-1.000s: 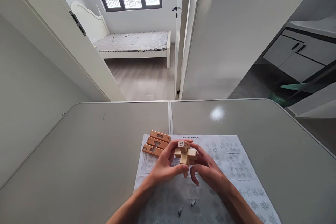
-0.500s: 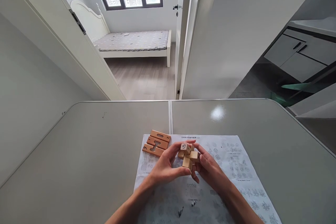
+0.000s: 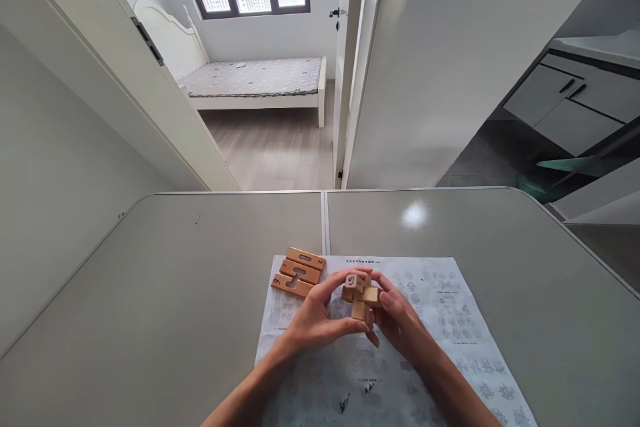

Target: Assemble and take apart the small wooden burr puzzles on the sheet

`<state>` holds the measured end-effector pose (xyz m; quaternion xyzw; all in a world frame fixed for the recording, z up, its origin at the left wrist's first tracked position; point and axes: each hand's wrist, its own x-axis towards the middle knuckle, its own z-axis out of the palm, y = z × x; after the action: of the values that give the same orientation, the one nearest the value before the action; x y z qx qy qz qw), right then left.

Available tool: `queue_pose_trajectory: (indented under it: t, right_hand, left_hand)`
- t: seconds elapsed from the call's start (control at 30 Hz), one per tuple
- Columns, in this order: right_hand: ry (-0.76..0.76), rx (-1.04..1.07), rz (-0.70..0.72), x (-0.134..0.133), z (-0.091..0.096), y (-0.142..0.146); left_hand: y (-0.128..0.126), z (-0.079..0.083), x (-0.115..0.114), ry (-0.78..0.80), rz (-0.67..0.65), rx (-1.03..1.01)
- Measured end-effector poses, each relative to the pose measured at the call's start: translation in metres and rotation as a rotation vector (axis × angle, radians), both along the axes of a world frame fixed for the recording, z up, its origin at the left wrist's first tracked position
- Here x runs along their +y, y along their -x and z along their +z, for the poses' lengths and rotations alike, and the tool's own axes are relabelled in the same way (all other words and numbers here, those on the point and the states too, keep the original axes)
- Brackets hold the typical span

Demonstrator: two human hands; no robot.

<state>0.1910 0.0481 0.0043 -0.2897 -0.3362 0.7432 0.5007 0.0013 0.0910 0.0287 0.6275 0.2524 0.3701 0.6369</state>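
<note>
Since 1 s ago the wooden block cluster (image 3: 360,298) has shifted toward 4 o'clock, left hand (image 3: 316,317) pinching it, right hand (image 3: 401,322) now pinching its 3 o'clock end.

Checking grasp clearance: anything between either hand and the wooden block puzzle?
Nothing visible: the left hand and right hand both hold the wooden block puzzle directly. The slotted wooden pieces lie beyond the left hand, outside the grip.

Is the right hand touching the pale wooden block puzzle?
Touching. The head view shows the right hand with its thumb against the right end of the pale wooden block puzzle, no gap between.
</note>
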Motion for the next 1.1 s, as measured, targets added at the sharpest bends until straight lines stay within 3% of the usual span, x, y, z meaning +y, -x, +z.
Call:
queue_pose_trajectory:
  t: [0.73, 1.1]
  right_hand:
    - [0.022, 0.058, 0.005, 0.0, 0.003, 0.001]
    - [-0.033, 0.029, 0.019, -0.001, -0.004, 0.001]
  left_hand:
    - [0.0, 0.005, 0.0, -0.015, 0.025, 0.026]
    - [0.002, -0.001, -0.001, 0.095, 0.06, 0.036]
